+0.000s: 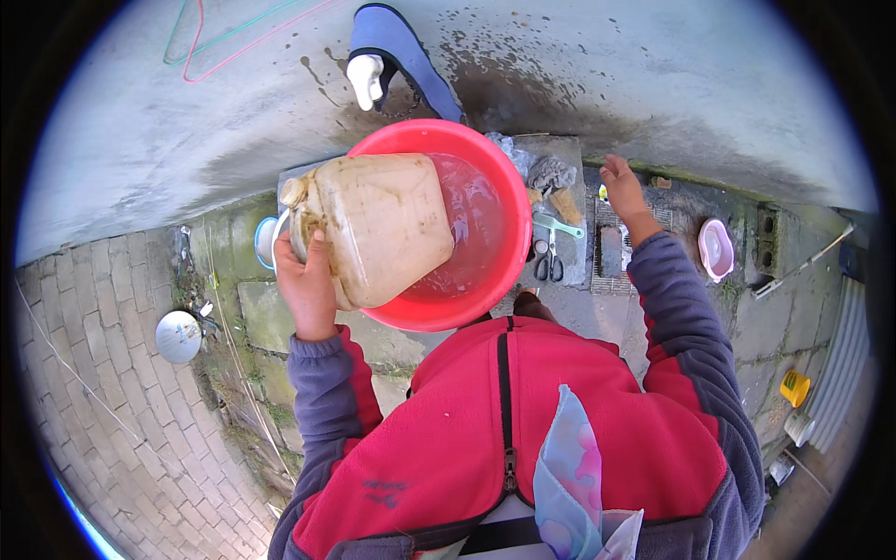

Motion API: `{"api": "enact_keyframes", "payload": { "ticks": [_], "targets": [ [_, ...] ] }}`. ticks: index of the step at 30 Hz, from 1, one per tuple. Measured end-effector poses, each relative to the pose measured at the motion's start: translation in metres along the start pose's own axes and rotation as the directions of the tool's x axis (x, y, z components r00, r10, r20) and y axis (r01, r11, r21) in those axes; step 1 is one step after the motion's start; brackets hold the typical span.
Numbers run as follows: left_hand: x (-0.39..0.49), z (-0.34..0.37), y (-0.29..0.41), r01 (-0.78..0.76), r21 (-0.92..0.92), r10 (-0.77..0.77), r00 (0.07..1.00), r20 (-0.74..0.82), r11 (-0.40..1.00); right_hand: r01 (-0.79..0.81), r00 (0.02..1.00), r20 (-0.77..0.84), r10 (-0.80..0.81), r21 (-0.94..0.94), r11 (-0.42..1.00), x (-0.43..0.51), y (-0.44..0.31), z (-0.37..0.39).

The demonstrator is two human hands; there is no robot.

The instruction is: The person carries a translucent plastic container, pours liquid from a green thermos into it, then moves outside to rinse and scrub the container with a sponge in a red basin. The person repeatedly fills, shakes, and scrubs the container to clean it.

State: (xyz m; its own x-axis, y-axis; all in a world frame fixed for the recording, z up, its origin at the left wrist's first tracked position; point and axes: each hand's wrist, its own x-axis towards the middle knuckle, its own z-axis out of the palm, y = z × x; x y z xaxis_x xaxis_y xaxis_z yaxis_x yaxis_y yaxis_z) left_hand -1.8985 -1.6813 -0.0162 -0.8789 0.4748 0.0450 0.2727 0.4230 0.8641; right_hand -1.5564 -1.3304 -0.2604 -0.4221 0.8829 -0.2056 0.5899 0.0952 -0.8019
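Note:
My left hand (311,283) grips a dirty, translucent plastic jerrycan (385,224) at its handle end, beside the capped neck. The jerrycan lies tilted on its side over a red plastic basin (514,231), its base reaching toward the water (469,210) inside. Part of the basin's left side is hidden under it. Held out to the right, my right hand (623,187) is empty, above a metal drain grate (600,276). Between that hand and the basin, scissors (551,262), a pale green-handled tool (558,225), a brown sponge piece (565,206) and a grey rag (551,173) lie on a stone slab (574,262).
A concrete wall (665,84) rises behind the basin, with a blue fabric item (395,35) against it. On the right are a brick (611,250), a pink basin (715,248), a hollow block (768,238) and a yellow bucket (794,388). Leftward stands a round white lid-like object (178,337).

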Motion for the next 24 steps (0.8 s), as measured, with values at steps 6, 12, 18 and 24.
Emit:
{"api": "enact_keyframes", "payload": {
  "ticks": [6,12,18,24],
  "targets": [
    [0.008,-0.002,-0.001,0.083,0.006,-0.084,0.996,0.041,0.996,-0.113,0.896,0.352,0.270,-0.406,0.907,-0.054,0.123,0.084],
    [0.003,0.010,0.015,0.054,0.074,-0.053,0.998,-0.016,0.996,-0.205,0.828,0.452,0.330,-0.304,0.930,-0.094,0.146,0.193],
    [0.005,0.015,0.023,0.030,0.044,-0.030,1.000,-0.004,0.999,-0.359,0.902,0.215,0.374,-0.107,0.927,-0.086,0.119,0.217],
    [0.002,0.016,0.022,0.037,0.024,-0.036,0.998,-0.052,0.999,-0.265,0.945,-0.247,0.215,-0.191,0.945,-0.039,0.145,0.184]
  ]
}}
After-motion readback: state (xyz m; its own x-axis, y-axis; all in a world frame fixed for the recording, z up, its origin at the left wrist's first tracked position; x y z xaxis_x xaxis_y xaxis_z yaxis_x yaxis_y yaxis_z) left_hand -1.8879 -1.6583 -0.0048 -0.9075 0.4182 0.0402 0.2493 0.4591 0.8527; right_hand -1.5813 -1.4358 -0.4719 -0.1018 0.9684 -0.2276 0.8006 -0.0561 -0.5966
